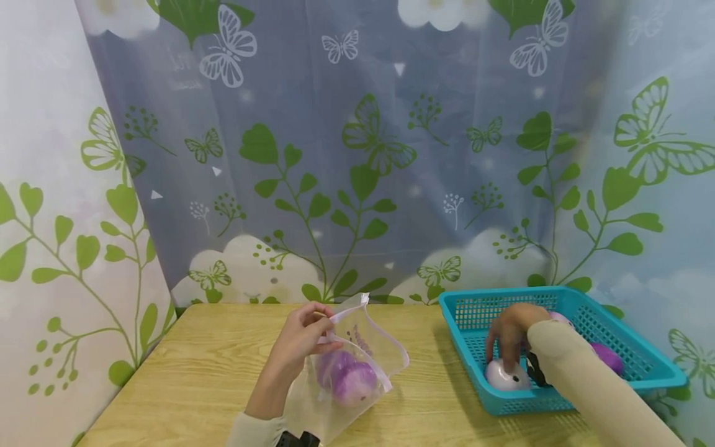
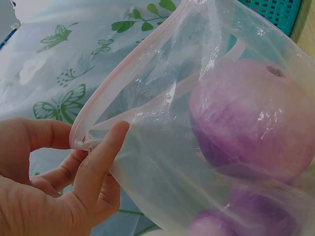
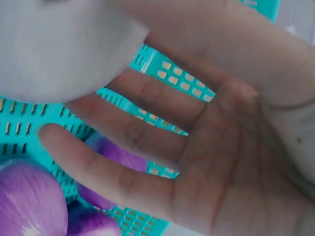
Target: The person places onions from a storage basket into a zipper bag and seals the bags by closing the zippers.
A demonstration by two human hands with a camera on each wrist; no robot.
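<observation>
My left hand [image 1: 301, 338] pinches the edge of a clear zip bag [image 1: 385, 335], whose mouth gapes toward the right. Through the film show several purple-and-pink round vegetables [image 1: 355, 383]; the nearest one [image 2: 251, 118] has a small brown stem hollow. Over on the right, my right hand [image 1: 516, 329] reaches down into a turquoise basket [image 1: 525, 406]. Its thumb and fingertips close round a pale round vegetable [image 1: 503, 382] with a dark spot. That pale vegetable [image 3: 59, 54] fills the upper left of the right wrist view, with the little finger held away from it.
More purple vegetables [image 1: 607, 358] lie in the basket, partly hidden behind my right forearm. Both bag and basket are on a wood-grain table [image 1: 223, 347]. A patterned curtain [image 1: 313, 124] with leaves and butterflies hangs behind the table and along its sides.
</observation>
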